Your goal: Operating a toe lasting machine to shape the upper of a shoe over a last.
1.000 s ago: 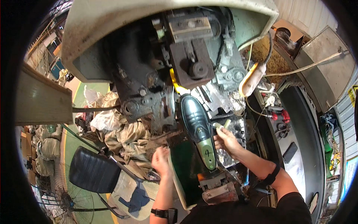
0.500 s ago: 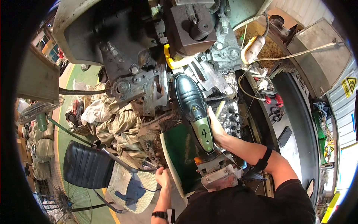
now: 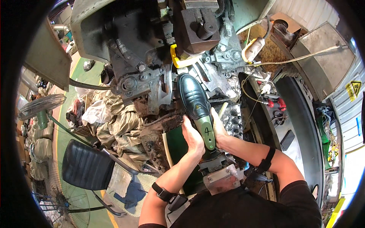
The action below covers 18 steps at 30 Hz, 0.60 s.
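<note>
A black leather loafer (image 3: 193, 95) sits on a green shoe last (image 3: 207, 131), sole side down. Its toe points away from me, up against the metal parts of a dark, greasy machine (image 3: 152, 60). My left hand (image 3: 193, 135) is pressed along the left side of the shoe's heel end, fingers reaching forward. On the opposite side my right hand (image 3: 219, 131) grips the same end, most of its fingers hidden by the shoe and last. The last's back end rests over a metal support (image 3: 220, 176) close to my body.
A yellow curved guard (image 3: 175, 57) and a heavy block (image 3: 199, 30) stand just beyond the toe. Rightward are a black belt (image 3: 304, 114), a phone (image 3: 288, 140) and a hanging cable switch (image 3: 254, 49). Leftward are a black chair (image 3: 88, 163), a fan (image 3: 62, 201) and cloth sacks (image 3: 114, 121).
My left hand has come up from beside the chair to the left side of the shoe. My right hand stays on the shoe, which has barely shifted.
</note>
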Tool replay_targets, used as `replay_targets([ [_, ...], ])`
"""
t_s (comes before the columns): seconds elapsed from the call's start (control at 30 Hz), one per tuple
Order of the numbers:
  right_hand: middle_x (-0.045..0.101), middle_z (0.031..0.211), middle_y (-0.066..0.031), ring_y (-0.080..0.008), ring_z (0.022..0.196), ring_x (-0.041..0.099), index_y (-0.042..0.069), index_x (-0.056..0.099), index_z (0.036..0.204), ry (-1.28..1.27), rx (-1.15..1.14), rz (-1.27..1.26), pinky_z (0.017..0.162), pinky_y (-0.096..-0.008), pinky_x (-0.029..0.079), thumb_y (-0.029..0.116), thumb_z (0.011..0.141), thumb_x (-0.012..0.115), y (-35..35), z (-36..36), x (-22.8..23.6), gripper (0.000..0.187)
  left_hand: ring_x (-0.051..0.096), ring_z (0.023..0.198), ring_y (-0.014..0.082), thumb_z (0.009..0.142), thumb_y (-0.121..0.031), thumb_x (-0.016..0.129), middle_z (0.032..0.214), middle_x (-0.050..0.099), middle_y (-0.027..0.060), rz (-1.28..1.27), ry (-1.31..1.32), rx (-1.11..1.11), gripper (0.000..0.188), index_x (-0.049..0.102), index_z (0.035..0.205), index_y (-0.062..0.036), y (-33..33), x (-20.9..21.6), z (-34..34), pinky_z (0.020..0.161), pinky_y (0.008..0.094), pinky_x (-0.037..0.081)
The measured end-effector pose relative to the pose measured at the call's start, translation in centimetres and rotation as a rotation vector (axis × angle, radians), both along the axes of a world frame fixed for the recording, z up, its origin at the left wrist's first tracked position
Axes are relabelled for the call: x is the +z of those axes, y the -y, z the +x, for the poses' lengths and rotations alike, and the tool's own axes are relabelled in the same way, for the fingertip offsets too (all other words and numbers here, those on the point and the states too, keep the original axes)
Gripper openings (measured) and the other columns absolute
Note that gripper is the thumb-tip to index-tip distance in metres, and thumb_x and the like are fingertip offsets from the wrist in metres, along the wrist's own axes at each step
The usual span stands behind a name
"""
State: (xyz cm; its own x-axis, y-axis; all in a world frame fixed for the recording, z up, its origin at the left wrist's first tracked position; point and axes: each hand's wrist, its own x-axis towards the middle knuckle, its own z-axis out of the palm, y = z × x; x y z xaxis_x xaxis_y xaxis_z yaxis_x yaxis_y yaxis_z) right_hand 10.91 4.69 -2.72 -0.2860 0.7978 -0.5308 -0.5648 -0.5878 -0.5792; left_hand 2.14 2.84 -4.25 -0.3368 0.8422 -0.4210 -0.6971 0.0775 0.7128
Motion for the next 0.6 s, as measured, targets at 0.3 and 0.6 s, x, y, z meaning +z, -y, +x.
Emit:
replay_targets([
  [0.3,0.073,0.106,-0.0080,-0.0160,0.088,0.068,0.005,0.069,0.120,0.190,0.034,0.326,0.083,-0.0301,0.054,0.061,0.105,0.031,-1.9,1.4,-4.4,0.069,0.066,0.107,0.0235,0.105,-0.053,0.037,0.120,0.068,0.0089,0.161,-0.069,-0.043,0.059,0.060,0.129,-0.0048,-1.3,-2.0,-1.3,0.095,0.0370,0.052],
  [0.6,0.070,0.083,-0.0209,-0.0318,0.076,0.071,0.001,0.051,0.136,1.233,0.613,0.907,0.070,-0.0429,0.054,0.040,0.095,0.065,-2.3,13.0,-1.2,0.058,0.052,0.126,0.0220,0.103,-0.035,0.056,0.137,0.056,0.0149,0.202,-0.520,-0.029,0.061,0.038,0.148,0.0017,3.5,2.4,-1.5,0.109,0.0343,0.038],
])
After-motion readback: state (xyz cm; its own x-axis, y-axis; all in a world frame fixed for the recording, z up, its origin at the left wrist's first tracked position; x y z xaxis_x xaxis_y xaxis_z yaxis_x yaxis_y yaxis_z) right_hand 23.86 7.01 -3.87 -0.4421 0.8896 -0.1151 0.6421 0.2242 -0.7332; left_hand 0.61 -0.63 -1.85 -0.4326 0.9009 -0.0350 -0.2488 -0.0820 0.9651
